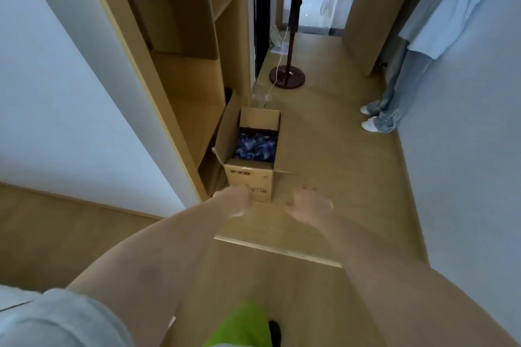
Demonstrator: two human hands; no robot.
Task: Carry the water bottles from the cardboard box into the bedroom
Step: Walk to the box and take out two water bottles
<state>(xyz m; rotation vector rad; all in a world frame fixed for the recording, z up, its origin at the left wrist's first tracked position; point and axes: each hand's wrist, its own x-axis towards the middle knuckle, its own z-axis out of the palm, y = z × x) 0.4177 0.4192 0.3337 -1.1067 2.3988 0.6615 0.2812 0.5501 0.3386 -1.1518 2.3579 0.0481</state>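
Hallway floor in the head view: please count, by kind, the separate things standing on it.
Cardboard box: 1
Standing fan: 1
Second person, by the right wall: 1
Total: 3
The bottles inside the box are too blurred to count.

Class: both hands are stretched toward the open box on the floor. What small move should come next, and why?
Probably step closer and lower both hands into the cardboard box: the left hand and right hand are empty, short of the water bottles inside.
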